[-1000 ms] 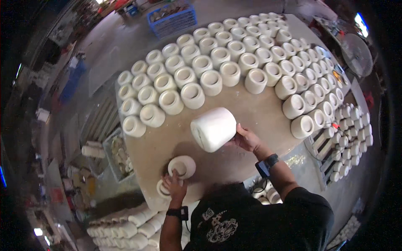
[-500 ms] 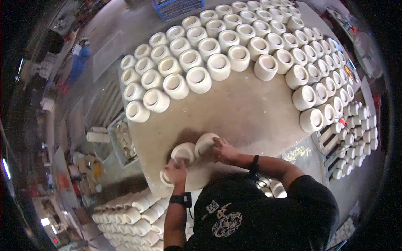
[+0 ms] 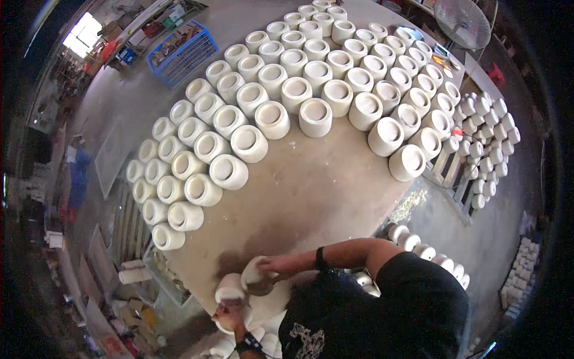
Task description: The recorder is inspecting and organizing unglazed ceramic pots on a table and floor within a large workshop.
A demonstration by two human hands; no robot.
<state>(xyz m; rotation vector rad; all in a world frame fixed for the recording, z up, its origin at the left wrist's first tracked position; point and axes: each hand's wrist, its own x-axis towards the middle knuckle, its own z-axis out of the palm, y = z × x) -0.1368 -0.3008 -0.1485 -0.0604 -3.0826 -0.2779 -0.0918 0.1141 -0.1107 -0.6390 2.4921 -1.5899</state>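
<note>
At the near left edge of the brown table [image 3: 323,191], my right hand [image 3: 276,267] is closed around the side of a tilted white round pot [image 3: 251,272]. Directly to its left stands another white pot [image 3: 229,286]. My left hand [image 3: 230,316] has its fingers bent at that second pot's near side, partly blurred. A third white pot [image 3: 226,328] shows partly beneath the left hand. All three have thick pale walls; their inner faces are mostly hidden.
Rows of white pots [image 3: 315,117] with recessed round tops curve around the far and side edges of the table. A blue crate [image 3: 182,54] stands beyond. More pots are stacked on a pallet [image 3: 457,185] at right. A large fan [image 3: 463,24] stands far right.
The view has swung, so the table and rows sit differently in it and both hands appear lower and further left. My right hand stays on its pot, my left hand beside the other.
</note>
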